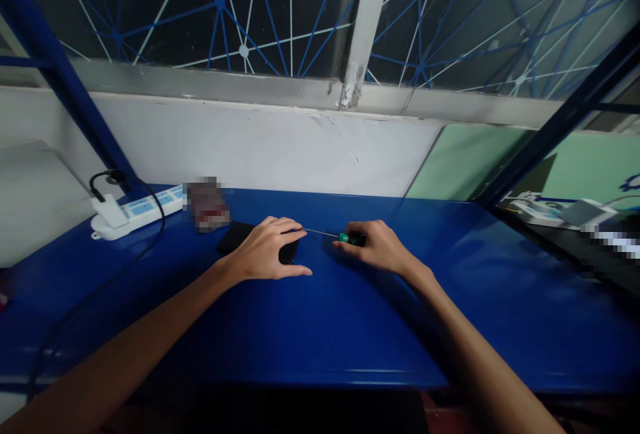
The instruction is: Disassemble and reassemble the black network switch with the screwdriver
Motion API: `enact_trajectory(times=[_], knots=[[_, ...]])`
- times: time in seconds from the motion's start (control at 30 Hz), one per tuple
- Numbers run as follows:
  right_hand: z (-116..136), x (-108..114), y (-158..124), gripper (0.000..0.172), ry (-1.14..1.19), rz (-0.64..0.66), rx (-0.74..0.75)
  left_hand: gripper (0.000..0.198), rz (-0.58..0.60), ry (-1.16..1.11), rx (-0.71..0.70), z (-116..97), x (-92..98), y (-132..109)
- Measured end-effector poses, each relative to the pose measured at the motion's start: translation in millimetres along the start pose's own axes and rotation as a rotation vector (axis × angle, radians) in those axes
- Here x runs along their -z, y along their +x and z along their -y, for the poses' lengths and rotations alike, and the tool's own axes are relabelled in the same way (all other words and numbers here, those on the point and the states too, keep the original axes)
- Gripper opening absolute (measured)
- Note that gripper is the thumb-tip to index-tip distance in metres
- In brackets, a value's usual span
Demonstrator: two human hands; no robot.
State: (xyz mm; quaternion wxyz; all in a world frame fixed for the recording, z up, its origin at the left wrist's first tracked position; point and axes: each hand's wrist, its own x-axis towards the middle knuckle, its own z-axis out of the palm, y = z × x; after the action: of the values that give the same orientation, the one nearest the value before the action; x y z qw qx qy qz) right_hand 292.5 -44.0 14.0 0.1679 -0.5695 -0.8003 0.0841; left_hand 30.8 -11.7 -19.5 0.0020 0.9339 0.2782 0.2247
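Observation:
A screwdriver with a green and black handle and a thin metal shaft points left, low over the blue table. My right hand is closed around its handle. Beneath my left hand lies a flat black object, partly covered, its kind unclear. That hand's fingers stretch to the right and the thumb stands apart from them. The shaft's tip meets the left fingertips, and I cannot tell whether it touches them or only passes behind.
A white power strip with a plugged-in adapter and black cable sits at the back left. Beside it is a blurred dark reddish item. Blue frame posts rise at both sides. White and dark items stand at the right.

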Motion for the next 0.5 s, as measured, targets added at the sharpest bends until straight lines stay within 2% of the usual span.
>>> enact_trajectory(times=[0.33, 0.5], knots=[[-2.2, -0.9, -0.4, 0.030, 0.009, 0.006, 0.019, 0.066, 0.016, 0.045, -0.012, -3.3, 0.0, 0.3], [-4.3, 1.9, -0.4, 0.032, 0.059, -0.040, 0.003, 0.066, 0.043, 0.008, 0.001, -3.6, -0.7, 0.4]])
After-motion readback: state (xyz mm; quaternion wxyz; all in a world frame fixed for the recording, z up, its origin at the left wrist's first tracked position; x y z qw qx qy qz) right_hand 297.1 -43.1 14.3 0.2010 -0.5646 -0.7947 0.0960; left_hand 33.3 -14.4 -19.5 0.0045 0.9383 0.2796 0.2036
